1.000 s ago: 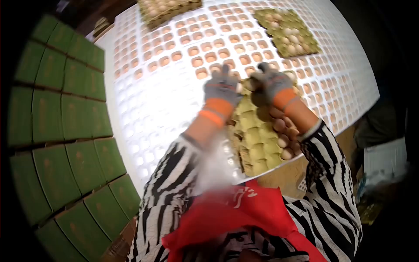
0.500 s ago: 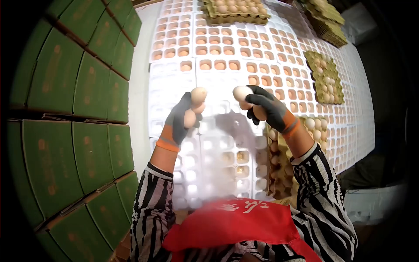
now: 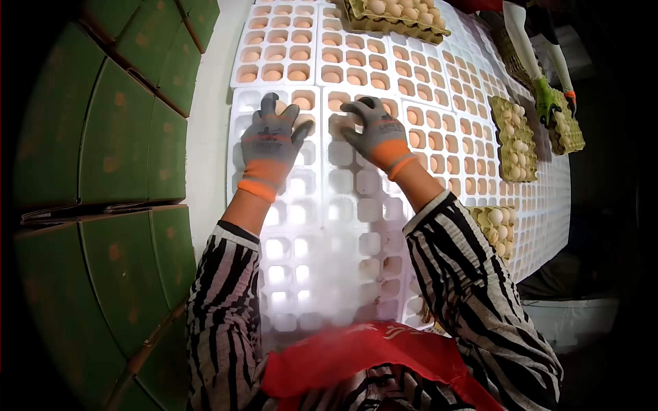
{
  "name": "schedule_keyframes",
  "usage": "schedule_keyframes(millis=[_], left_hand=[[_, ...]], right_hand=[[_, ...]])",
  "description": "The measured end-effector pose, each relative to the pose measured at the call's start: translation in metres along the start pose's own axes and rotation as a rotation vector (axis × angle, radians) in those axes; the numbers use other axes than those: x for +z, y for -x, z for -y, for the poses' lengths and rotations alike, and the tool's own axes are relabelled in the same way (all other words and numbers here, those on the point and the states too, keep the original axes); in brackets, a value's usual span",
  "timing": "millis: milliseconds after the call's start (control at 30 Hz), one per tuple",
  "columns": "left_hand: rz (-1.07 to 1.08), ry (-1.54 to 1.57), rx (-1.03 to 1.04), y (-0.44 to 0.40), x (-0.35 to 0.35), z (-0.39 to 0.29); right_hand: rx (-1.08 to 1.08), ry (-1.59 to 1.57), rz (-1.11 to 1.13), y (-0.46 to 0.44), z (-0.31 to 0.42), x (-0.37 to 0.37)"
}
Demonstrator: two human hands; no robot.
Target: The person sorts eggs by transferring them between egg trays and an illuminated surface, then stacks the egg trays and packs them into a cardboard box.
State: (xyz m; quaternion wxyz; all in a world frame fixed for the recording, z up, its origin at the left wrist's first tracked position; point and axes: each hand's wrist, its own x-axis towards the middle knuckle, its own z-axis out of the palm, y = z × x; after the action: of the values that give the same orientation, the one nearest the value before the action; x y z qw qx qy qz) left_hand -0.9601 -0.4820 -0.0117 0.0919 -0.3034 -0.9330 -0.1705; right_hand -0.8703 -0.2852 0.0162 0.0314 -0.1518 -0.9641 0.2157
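My left hand (image 3: 269, 137), in a grey glove with an orange cuff, reaches into the white foam egg tray (image 3: 243, 99) on the left. Its fingers curl around eggs: one egg (image 3: 280, 107) shows between the fingertips, another near the thumb. Over the neighbouring tray, my right hand (image 3: 375, 131), gloved alike, has its fingers bent down at the cells. What lies under that palm is mostly hidden, though pale egg surface shows between finger and thumb. Brown eggs (image 3: 301, 101) fill cells just beyond both hands; the cells nearer me hold none.
Green cartons (image 3: 130, 130) are stacked along the left. Pulp trays with eggs (image 3: 394, 17) rest on the foam trays at the back, and more pulp trays (image 3: 514, 140) lie to the right. Another person's gloved hands (image 3: 548, 103) touch a pulp tray at the far right.
Both hands have moved forward, carrying eggs from above the trays down to the cells. My view has shifted, and another person's arms have appeared at upper right.
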Motion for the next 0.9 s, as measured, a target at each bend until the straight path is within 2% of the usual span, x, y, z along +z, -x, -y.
schedule_keyframes(millis=[67, 100, 133, 167, 233, 267, 300, 367, 400, 433, 500, 567, 600, 633, 700, 733, 767, 833, 867, 900], left_hand=[[-0.119, -0.081, 0.032, 0.002, 0.008, 0.016], [0.014, -0.106, -0.022, 0.001, 0.002, 0.018], [0.049, -0.093, -0.007, 0.006, 0.008, 0.022], [0.080, -0.081, 0.005, 0.007, 0.010, 0.025], [-0.050, 0.204, 0.012, 0.003, 0.012, 0.032], [-0.113, 0.342, 0.010, 0.002, 0.012, 0.037], [-0.137, 0.570, -0.130, -0.001, 0.011, 0.045], [-0.042, 1.262, -0.557, -0.007, 0.001, 0.063], [-0.151, 1.219, -0.421, -0.007, 0.009, 0.073], [-0.233, 1.226, -0.304, -0.013, 0.022, 0.085], [-0.269, 1.212, -0.237, -0.021, 0.018, 0.074], [-0.241, 0.694, 0.146, -0.043, 0.023, 0.050], [-0.079, 0.488, 0.148, -0.046, 0.029, 0.046], [-0.059, 0.345, 0.169, -0.048, 0.050, 0.050], [-0.226, 0.247, 0.211, -0.048, 0.040, 0.049], [-0.299, 0.183, 0.130, -0.040, 0.031, 0.049], [-0.278, 0.157, -0.011, -0.032, 0.015, 0.052], [-0.316, -0.035, -0.233, -0.012, 0.027, 0.079], [-0.239, 0.169, -0.370, -0.004, 0.044, 0.097], [0.021, 0.483, -0.558, 0.000, 0.040, 0.091]], right_hand=[[0.027, -0.284, -0.074, -0.001, -0.028, 0.009], [0.049, -0.427, -0.114, 0.003, -0.037, 0.010], [0.011, -0.390, -0.096, 0.006, -0.045, 0.012], [0.132, -0.469, -0.034, 0.010, -0.043, 0.007], [0.361, -0.627, 0.090, 0.014, -0.037, -0.002], [0.454, -0.807, 0.126, 0.009, -0.049, -0.001], [0.412, -1.129, 0.006, 0.007, -0.054, 0.000], [0.379, -1.423, -0.121, 0.001, -0.064, 0.000], [0.362, -1.565, -0.189, -0.001, -0.064, -0.001], [0.364, -1.536, -0.261, -0.003, -0.065, -0.003], [0.250, -1.514, -0.315, -0.007, -0.070, 0.002], [0.268, -1.315, -0.349, -0.011, -0.075, 0.004], [0.275, -1.209, -0.367, -0.012, -0.074, 0.004], [0.201, -1.045, -0.402, -0.009, -0.073, 0.004], [0.041, -0.518, -0.398, 0.001, -0.071, -0.004], [0.109, -0.345, -0.316, 0.010, -0.066, -0.012], [-0.027, -0.256, -0.314, 0.014, -0.068, -0.009], [-0.120, -0.079, -0.270, 0.017, -0.074, 0.002], [-0.131, 0.089, -0.231, 0.016, -0.083, 0.018], [-0.124, 0.267, -0.187, 0.017, -0.091, 0.029]])
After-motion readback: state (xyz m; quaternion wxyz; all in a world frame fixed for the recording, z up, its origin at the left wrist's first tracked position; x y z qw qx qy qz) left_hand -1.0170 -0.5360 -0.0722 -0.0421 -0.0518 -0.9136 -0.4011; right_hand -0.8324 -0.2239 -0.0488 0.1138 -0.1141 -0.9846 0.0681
